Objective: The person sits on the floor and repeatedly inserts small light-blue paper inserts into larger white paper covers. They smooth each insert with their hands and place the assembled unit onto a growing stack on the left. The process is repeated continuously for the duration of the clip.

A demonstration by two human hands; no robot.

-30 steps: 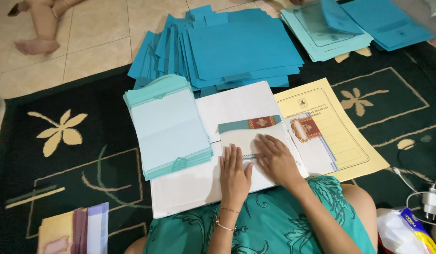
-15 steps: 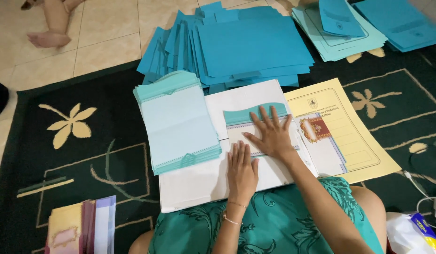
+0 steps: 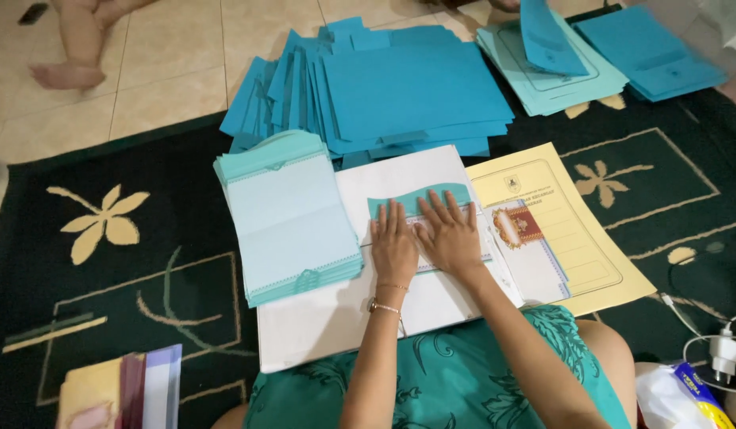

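Observation:
My left hand (image 3: pixel 393 245) and my right hand (image 3: pixel 449 235) lie flat, side by side, fingers spread, pressing on a folded paper with a teal wavy band (image 3: pixel 420 197). That paper rests on a large white board (image 3: pixel 336 306) across my lap. Left of my hands a stack of pale blue sheets (image 3: pixel 289 218) sits on the board. To the right, a sheet with a red emblem (image 3: pixel 520 226) overlaps a yellow folder (image 3: pixel 570 230).
A pile of teal-blue folders (image 3: pixel 400 91) lies beyond the board. More light and dark blue folders (image 3: pixel 590 59) sit at the far right. A dark patterned rug (image 3: pixel 106 262) covers the floor. Another person's leg (image 3: pixel 78 48) is top left. A charger and cable (image 3: pixel 721 349) lie at right.
My left hand has slid up beside my right, and both now press flat on the banded paper. The camera view shifted slightly.

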